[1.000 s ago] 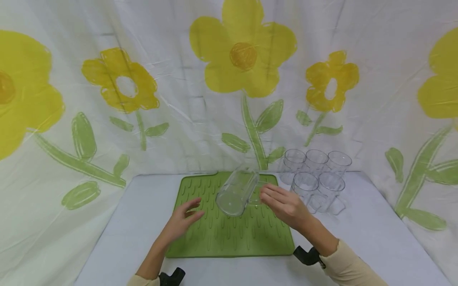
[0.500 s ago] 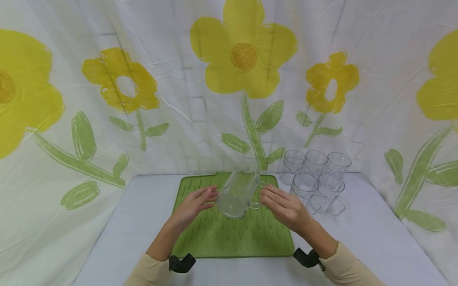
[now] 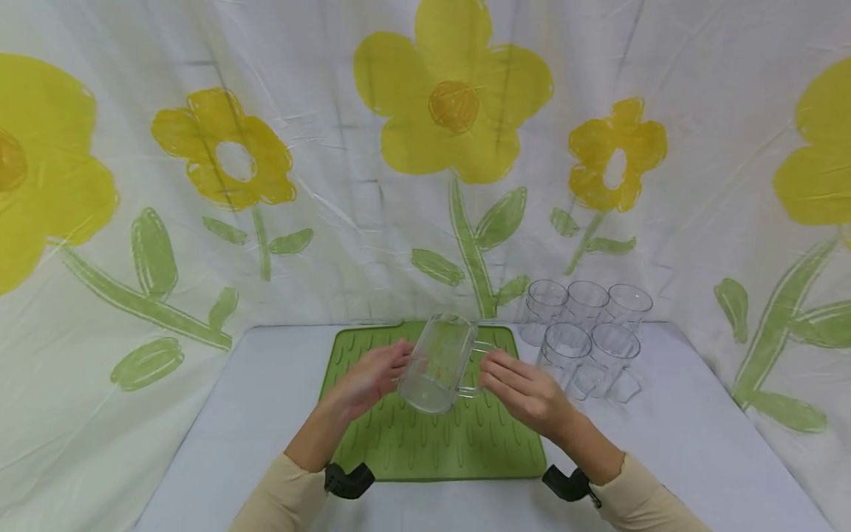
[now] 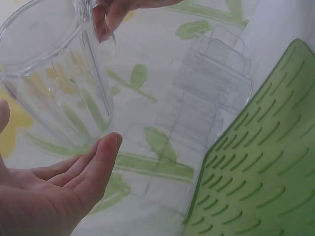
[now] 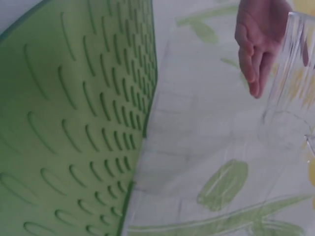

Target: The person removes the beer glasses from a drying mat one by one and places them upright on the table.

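Note:
A clear glass mug is held tilted above the green ridged mat. My right hand pinches its handle from the right side. My left hand lies at the mug's left side with fingers fairly straight; in the head view they overlap its edge, and firm contact cannot be told. In the left wrist view the mug shows its wide rim, with the left fingers close below it. The right wrist view shows the left palm facing the mug.
Several clear glass mugs stand upright in two rows on the white table, right of the mat. Behind the table hangs a white curtain printed with yellow flowers. A black wrist mount sits on the left forearm.
My left hand has moved right and up to the mug's side. The mug has come slightly lower and turned a little more upright, still in my right hand's grip.

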A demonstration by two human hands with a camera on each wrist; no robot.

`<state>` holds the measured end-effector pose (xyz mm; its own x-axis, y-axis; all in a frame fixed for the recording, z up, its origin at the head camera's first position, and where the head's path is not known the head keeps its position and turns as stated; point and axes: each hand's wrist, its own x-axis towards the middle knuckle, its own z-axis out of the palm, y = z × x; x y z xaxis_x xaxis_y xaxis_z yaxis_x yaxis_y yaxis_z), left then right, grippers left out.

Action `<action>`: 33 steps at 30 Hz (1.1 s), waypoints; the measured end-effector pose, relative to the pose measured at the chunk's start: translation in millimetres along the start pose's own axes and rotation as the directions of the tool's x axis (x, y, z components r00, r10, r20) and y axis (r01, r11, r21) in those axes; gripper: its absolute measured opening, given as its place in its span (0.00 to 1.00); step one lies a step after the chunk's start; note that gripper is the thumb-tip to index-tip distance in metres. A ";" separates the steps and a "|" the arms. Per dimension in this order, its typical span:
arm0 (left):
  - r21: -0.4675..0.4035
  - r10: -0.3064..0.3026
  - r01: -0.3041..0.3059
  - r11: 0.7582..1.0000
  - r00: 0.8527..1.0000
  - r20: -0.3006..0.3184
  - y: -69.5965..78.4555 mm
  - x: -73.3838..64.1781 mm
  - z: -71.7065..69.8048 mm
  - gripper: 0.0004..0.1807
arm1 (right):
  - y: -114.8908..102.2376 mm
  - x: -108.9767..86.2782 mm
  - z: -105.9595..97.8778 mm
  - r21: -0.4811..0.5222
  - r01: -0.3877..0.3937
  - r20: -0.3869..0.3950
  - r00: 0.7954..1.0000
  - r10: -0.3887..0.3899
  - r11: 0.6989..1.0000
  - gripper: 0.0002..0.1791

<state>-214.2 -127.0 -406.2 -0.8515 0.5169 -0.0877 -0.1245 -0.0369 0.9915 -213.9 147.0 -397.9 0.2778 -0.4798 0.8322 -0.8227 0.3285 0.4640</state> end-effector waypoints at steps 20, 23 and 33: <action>-0.152 -0.198 0.204 0.967 0.979 0.053 -4.1 11.5 10.5 0.43 | -7.9 -17.4 6.7 -0.004 -0.024 0.059 0.998 0.024 1.000 0.12; -0.180 -0.201 0.206 0.962 0.979 0.045 -3.5 12.0 11.6 0.41 | -8.2 -19.8 7.7 -0.001 -0.041 0.066 0.997 0.041 0.999 0.12; -0.221 -0.171 0.171 0.960 0.985 0.020 -5.8 14.8 15.1 0.38 | -8.0 -28.6 6.1 0.060 -0.233 0.175 0.960 0.219 0.971 0.13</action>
<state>-218.4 -106.3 -411.8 -0.8074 0.5326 -0.2538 -0.3777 -0.1363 0.9158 -218.2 153.1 -427.3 -0.0009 -0.5310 0.8474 -0.8930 0.3818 0.2383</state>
